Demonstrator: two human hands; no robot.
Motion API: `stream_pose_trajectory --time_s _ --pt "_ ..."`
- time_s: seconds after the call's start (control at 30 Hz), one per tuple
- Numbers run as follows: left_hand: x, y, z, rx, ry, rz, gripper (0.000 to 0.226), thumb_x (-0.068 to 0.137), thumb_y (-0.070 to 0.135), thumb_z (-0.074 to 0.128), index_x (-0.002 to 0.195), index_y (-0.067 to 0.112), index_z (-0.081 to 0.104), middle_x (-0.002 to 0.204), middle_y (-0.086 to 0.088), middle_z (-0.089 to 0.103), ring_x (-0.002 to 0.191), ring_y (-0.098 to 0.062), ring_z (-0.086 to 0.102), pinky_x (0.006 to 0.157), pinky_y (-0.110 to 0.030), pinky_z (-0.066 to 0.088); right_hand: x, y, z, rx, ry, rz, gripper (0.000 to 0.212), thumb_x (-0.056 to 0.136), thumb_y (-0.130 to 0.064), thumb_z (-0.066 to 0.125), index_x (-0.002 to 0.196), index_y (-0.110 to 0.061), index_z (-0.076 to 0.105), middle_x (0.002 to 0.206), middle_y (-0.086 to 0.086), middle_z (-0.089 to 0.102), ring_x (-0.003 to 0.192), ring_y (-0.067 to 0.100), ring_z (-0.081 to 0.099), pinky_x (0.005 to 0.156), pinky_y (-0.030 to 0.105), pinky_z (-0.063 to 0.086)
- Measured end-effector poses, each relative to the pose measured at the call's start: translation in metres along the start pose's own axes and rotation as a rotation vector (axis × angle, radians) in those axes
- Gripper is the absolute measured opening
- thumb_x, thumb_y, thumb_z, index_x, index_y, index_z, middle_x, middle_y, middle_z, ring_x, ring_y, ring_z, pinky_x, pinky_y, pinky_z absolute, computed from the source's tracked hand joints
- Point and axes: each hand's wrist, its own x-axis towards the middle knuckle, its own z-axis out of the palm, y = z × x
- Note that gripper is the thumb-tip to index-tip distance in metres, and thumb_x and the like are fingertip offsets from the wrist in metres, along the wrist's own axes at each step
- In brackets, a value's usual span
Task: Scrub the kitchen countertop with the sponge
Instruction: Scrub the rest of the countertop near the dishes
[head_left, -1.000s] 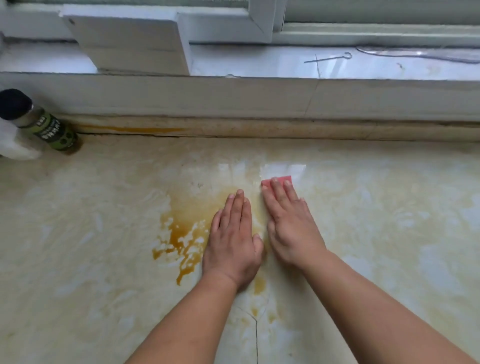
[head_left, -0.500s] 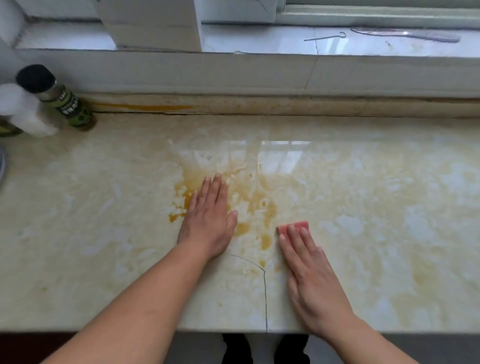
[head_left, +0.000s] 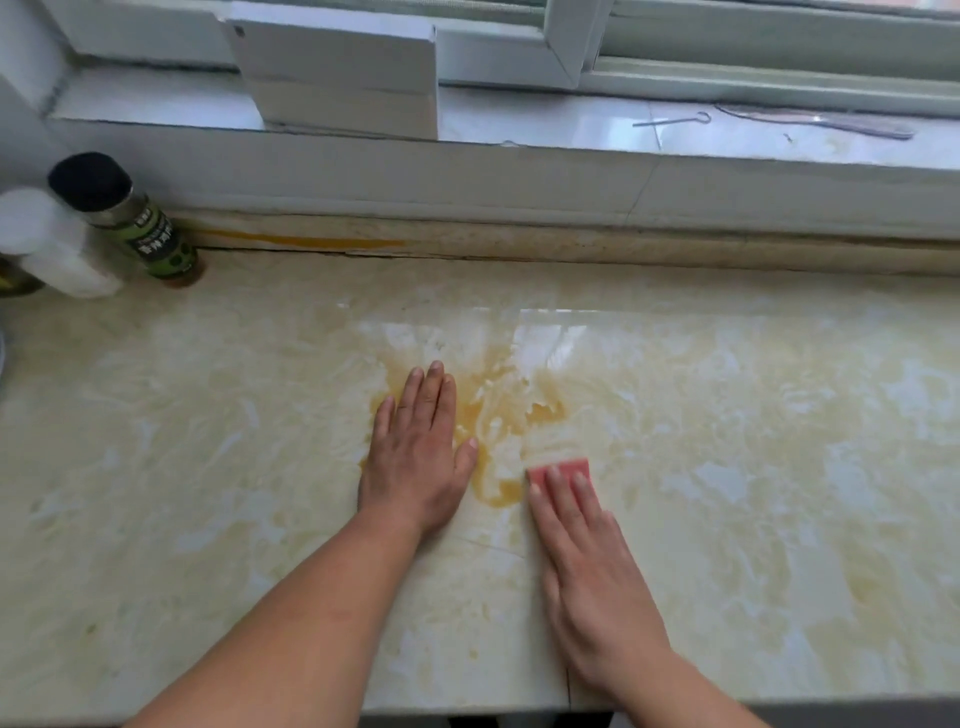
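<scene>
A cream marble countertop fills the view, with an orange-brown smear at its middle. My right hand lies flat with straight fingers pressing a pink sponge, of which only the far edge shows, just right of the smear. My left hand rests flat on the counter, fingers straight, partly over the smear's left side.
A green-labelled bottle with a black cap and a white container stand at the back left. A raised sill runs along the back, with a white box on it. The counter's front edge is near my forearms.
My right hand has slid the sponge toward me from the far side of the smear to its near right. My left hand stays planted by the smear.
</scene>
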Motion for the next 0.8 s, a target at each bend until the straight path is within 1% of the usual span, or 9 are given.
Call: stream_pose_trajectory --time_s 0.07,0.1,0.2,0.27,0.37,0.47,0.67,0.73,0.8 --pt "0.001 0.0 0.0 -0.003 0.009 0.0 0.082 0.1 0.058 0.02 0.164 0.022 -0.018 0.17 0.005 -0.031 0.155 -0.013 -0.031 0.128 -0.043 -0.012 -0.016 0.006 0.003 -0.01 -0.012 -0.021 0.082 0.089 -0.027 0.043 0.164 -0.027 0.011 0.172 -0.007 0.003 0.159 0.018 0.004 0.12 0.039 0.025" --pt "0.001 0.0 0.0 0.0 0.012 0.001 0.082 0.1 0.058 0.02 0.164 0.022 -0.017 0.17 0.005 -0.031 0.155 -0.013 -0.03 0.128 -0.044 -0.011 -0.008 0.012 0.004 -0.032 -0.009 -0.029 0.081 0.089 -0.027 0.042 0.164 -0.027 0.01 0.172 -0.006 0.002 0.159 0.018 0.003 0.12 0.039 0.023" --pt "0.001 0.001 -0.001 0.005 0.008 0.002 0.082 0.101 0.058 0.022 0.165 0.022 -0.017 0.17 0.006 -0.031 0.155 -0.013 -0.031 0.129 -0.044 -0.01 0.048 0.015 -0.011 -0.059 -0.001 -0.016 0.076 0.099 -0.027 0.033 0.163 -0.029 -0.009 0.169 -0.01 -0.02 0.155 0.012 -0.021 0.128 0.04 0.007" --pt "0.001 0.0 -0.001 0.006 0.014 0.003 0.082 0.101 0.057 0.023 0.164 0.023 -0.017 0.169 0.006 -0.032 0.155 -0.012 -0.032 0.129 -0.044 -0.01 0.078 0.014 -0.017 -0.051 -0.009 0.009 0.074 0.102 -0.027 0.032 0.162 -0.029 -0.012 0.167 -0.012 -0.025 0.153 0.01 -0.027 0.128 0.043 0.001" --pt "0.0 0.001 -0.001 0.0 0.01 0.005 0.083 0.102 0.057 0.025 0.164 0.023 -0.018 0.168 0.007 -0.035 0.153 -0.011 -0.035 0.129 -0.043 -0.011 0.065 0.017 -0.007 -0.071 0.033 0.003 0.065 0.107 -0.035 0.028 0.163 -0.03 -0.005 0.171 -0.011 -0.014 0.156 0.012 -0.015 0.128 0.036 0.002" --pt "-0.001 0.001 -0.001 0.012 0.014 -0.003 0.084 0.099 0.059 0.021 0.164 0.024 -0.02 0.166 0.008 -0.038 0.151 -0.01 -0.037 0.128 -0.043 -0.012 0.039 0.025 0.002 -0.077 0.039 -0.035 0.065 0.105 -0.032 0.034 0.164 -0.03 0.006 0.172 -0.011 -0.002 0.158 0.014 -0.002 0.123 0.034 0.003" --pt "0.001 0.001 0.002 0.016 0.043 -0.019 0.087 0.092 0.062 0.018 0.165 0.027 -0.014 0.17 0.011 -0.031 0.153 -0.007 -0.033 0.128 -0.04 -0.013 0.145 0.013 -0.027 -0.02 -0.005 -0.017 0.066 0.107 -0.029 0.028 0.162 -0.03 -0.009 0.166 -0.014 -0.025 0.15 0.006 -0.031 0.127 0.038 -0.005" --pt "0.001 0.0 0.003 0.018 0.049 -0.018 0.087 0.093 0.062 0.022 0.166 0.027 -0.011 0.171 0.011 -0.028 0.154 -0.007 -0.031 0.127 -0.039 -0.013 0.142 0.012 -0.027 -0.024 -0.01 -0.046 0.068 0.107 -0.028 0.029 0.163 -0.03 -0.009 0.167 -0.012 -0.024 0.151 0.008 -0.03 0.126 0.038 -0.005" --pt "0.0 -0.002 0.005 0.028 0.058 -0.024 0.088 0.094 0.062 0.025 0.166 0.027 -0.008 0.171 0.012 -0.026 0.155 -0.007 -0.028 0.127 -0.037 -0.013 0.106 0.017 -0.018 -0.051 0.009 -0.097 0.07 0.104 -0.029 0.033 0.163 -0.03 -0.004 0.17 -0.011 -0.016 0.155 0.011 -0.019 0.127 0.034 -0.002"
